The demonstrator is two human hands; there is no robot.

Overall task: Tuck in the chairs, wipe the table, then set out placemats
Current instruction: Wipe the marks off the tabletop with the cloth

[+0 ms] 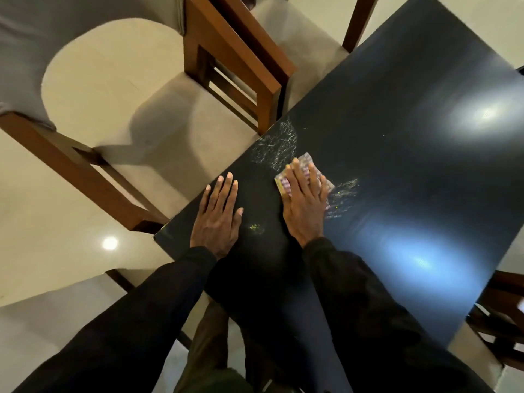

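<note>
Palms down, both your hands lie flat with fingers straight. Your right hand point(306, 202) presses on the striped cloth point(305, 159), covering most of it. Your left hand point(218, 217) rests bare on the dark surface point(397, 109), just left of the cloth and apart from it. Whitish smears point(279, 141) streak the surface beyond the cloth and again at its right edge. A small yellowish speckle point(255, 226) sits nearer you than the cloth, between your wrists. Beyond the cloth a wooden chair point(241, 63) meets the surface's edge, and a second chair point(71, 157) stands farther left of the cloth.
</note>
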